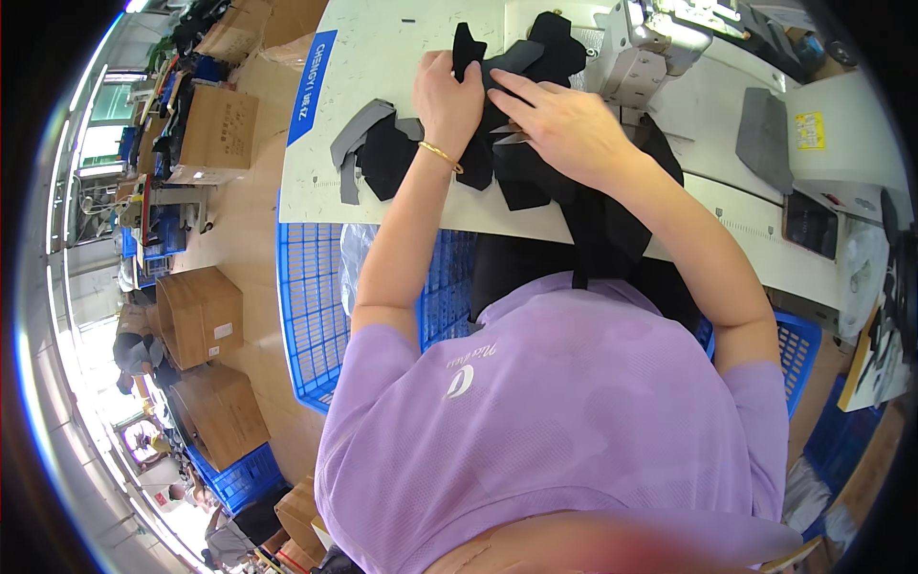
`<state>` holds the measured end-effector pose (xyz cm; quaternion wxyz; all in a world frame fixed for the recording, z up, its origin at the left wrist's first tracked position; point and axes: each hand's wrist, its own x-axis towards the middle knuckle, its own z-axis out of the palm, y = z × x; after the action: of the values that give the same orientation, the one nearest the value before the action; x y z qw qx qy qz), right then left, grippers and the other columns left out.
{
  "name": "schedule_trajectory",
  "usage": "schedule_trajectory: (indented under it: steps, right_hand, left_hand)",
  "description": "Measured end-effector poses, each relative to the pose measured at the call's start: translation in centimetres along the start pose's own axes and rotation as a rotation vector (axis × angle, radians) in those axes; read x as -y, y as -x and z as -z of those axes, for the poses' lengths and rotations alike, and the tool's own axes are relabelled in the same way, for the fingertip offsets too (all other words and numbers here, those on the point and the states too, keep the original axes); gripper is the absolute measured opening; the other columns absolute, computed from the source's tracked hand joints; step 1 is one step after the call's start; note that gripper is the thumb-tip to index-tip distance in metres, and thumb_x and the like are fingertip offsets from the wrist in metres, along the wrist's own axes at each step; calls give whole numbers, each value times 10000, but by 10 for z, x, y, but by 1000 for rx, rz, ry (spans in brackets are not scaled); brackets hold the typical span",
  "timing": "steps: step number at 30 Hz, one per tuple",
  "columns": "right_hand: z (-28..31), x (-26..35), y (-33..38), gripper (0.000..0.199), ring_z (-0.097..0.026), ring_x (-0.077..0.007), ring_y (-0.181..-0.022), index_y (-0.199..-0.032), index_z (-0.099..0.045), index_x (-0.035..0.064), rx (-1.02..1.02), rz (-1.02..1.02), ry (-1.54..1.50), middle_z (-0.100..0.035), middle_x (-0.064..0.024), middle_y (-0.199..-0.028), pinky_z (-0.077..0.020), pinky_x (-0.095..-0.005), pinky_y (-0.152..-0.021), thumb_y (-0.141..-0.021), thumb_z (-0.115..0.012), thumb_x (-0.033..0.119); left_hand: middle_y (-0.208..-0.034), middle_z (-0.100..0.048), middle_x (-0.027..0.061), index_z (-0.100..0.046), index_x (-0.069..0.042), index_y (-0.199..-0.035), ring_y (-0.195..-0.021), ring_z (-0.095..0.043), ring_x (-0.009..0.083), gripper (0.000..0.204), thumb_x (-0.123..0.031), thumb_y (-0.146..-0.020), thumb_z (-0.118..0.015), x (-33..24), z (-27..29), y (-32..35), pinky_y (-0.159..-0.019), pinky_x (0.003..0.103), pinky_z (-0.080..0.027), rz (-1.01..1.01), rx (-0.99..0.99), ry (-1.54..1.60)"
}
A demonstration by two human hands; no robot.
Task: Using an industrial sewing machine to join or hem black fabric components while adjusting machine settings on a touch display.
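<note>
My left hand, with a gold bangle at its wrist, pinches a small black fabric piece between thumb and fingers, near the table's far side. Just to the right, my right hand lies over dark cloth with index and middle fingers stretched toward the left hand. Under its palm shows a small grey shape that I cannot make out. Several black fabric pieces and a grey piece lie left of my left forearm. More black cloth hangs over the table's near edge toward my lap.
A sewing machine stands beyond my right hand on the white table. Right of it lie a grey fabric piece and a dark phone. Blue plastic baskets sit below the table. Cardboard boxes stand at the left.
</note>
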<state>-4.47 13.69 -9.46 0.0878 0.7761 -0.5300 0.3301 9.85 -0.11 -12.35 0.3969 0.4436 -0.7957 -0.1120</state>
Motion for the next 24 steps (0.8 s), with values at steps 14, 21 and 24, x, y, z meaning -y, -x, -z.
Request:
schedule_trajectory:
  steps: [14,21,24]
  right_hand:
    - [22,2,-7,289,-641,-158,-766,-1144,-590,22,-137,-399,-570,-655,-79,-1131,-526,-292,-642,-889,-637,149]
    - [68,19,13,155,-525,-23,-606,-927,-612,-6,-239,-780,-902,-599,15,-731,-443,-208,-553,-877,-700,111]
    - [73,34,35,148,-516,-48,-519,-853,-596,-1,-154,-866,-926,-600,-14,-683,-402,-217,-447,-857,-717,85]
  left_hand:
    - [-1067,-688,105,-627,-23,-1090,-971,-681,239,147,-34,-957,-566,-51,70,10,-846,387,-567,609,169,1711]
    - [-967,-690,57,-649,34,-1023,-888,-654,113,137,21,-887,-653,-105,51,42,-767,242,-535,482,368,1345]
    - [-906,-689,67,-641,33,-1009,-826,-635,106,124,-48,-915,-641,-122,43,43,-728,246,-509,329,297,1024]
